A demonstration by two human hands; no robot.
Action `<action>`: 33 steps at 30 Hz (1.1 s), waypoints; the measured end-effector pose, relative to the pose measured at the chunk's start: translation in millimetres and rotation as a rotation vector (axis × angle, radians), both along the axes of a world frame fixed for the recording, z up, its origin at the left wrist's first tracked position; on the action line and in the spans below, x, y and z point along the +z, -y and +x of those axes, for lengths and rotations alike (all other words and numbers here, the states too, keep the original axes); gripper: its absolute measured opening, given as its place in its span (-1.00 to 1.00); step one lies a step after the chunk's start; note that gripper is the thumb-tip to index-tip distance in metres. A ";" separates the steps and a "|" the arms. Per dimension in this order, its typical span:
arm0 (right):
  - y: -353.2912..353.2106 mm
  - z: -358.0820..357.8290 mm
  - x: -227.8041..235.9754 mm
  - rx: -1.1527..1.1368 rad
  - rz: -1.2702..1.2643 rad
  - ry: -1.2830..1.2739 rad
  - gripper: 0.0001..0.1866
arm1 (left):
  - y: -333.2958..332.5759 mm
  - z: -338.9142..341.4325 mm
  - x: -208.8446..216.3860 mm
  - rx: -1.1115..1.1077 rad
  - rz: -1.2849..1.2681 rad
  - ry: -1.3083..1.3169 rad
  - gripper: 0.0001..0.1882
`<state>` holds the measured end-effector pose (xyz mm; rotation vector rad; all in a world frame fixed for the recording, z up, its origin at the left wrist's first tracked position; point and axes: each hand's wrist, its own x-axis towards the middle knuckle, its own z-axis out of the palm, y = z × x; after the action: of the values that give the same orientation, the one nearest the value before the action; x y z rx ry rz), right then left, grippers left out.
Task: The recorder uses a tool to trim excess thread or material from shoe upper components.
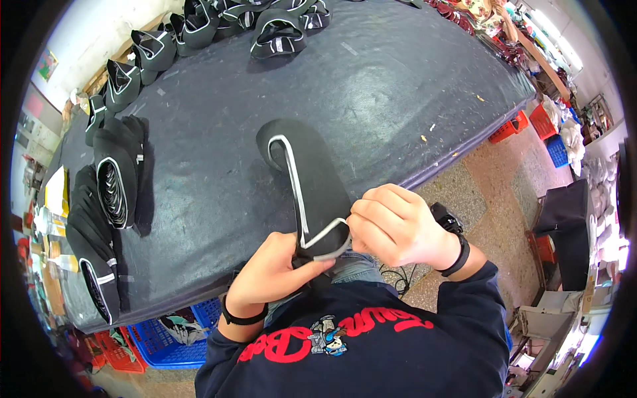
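A long black fabric piece (pixel 319 179) with white edging lies at the near side of the table, its far end curled over. The near end, with an opening rimmed in pale trim, comes to the table's front edge. My left hand (pixel 267 270) is closed on the left side of this end, thumb across the trim. With fingers bent tight, my right hand (pixel 397 229) pinches the trim at the right side of the same opening. The fingertips of the right hand are partly hidden behind its own knuckles.
The table (pixel 219 166) has a dark covering. Stacked black pieces (pixel 116 179) lie on its left, and several open black pieces (pixel 279 33) line the far side. A blue crate (pixel 156 345) sits under the front edge; red baskets (pixel 509 127) stand beyond the right edge.
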<state>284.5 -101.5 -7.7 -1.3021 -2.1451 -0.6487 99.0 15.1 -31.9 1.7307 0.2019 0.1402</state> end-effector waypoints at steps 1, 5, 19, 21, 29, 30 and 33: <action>-0.8 -3.1 -3.3 0.010 -0.006 -0.091 -0.73 | 3.8 3.7 -4.5 0.106 -0.018 0.016 -0.80; 2.0 -24.0 -5.0 0.237 -0.238 -0.616 -0.74 | 13.6 20.4 -9.3 0.384 -0.034 0.089 -0.87; -4.7 -25.7 -20.7 0.345 -0.483 -0.863 -0.82 | -0.8 13.0 -3.8 0.481 -0.911 0.320 -0.73; -3.2 -25.5 -22.3 0.305 -0.558 -0.998 -0.85 | -0.7 15.7 0.3 0.537 -0.868 0.296 -0.74; -5.3 -35.0 -20.6 0.419 -0.585 -1.153 -0.91 | 7.6 19.0 8.6 0.842 -0.668 0.189 -0.74; -5.9 -34.8 -23.2 0.421 -0.585 -1.152 -0.91 | 6.2 18.1 7.5 0.843 -0.667 0.190 -0.74; -7.8 -35.3 -32.8 0.344 -0.600 -1.173 -0.94 | 3.4 18.1 6.8 0.805 -0.618 0.218 -0.71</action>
<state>249.2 -93.7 -40.5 -1.0787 -1.4588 0.8039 117.0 11.7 -25.0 0.9319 0.6957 0.7669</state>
